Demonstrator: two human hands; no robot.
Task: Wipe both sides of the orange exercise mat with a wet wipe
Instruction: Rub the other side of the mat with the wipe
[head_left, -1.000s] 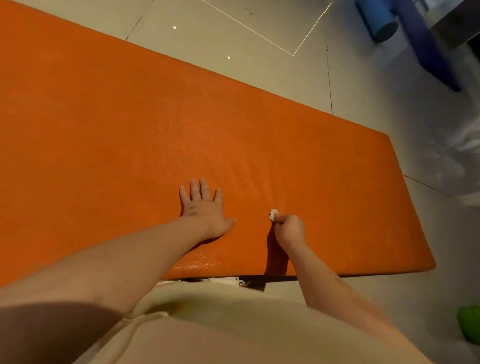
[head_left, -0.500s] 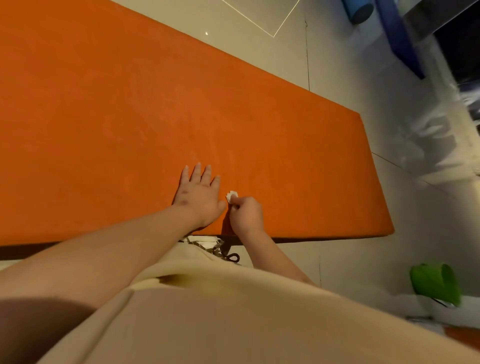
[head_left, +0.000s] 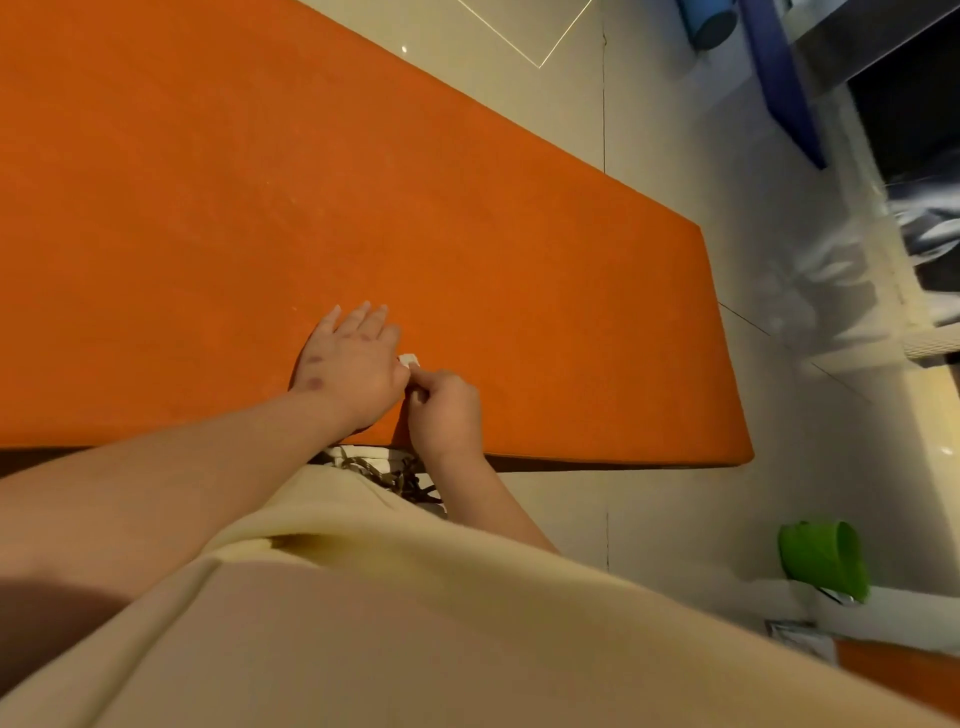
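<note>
Pale glossy floor tiles (head_left: 675, 130) with thin seams fill the upper centre and right. A blue roll (head_left: 711, 21) lies at upper right, a green object (head_left: 821, 558) at lower right.

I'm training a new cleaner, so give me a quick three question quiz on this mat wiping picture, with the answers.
1. True or false: the left hand rests on the orange mat with its fingers straight.
2. Which holds the wet wipe? A: left hand. B: right hand. C: neither.
3. What colour is the object at the lower right, off the mat?
Key: 1 true. 2 B. 3 green.
</note>
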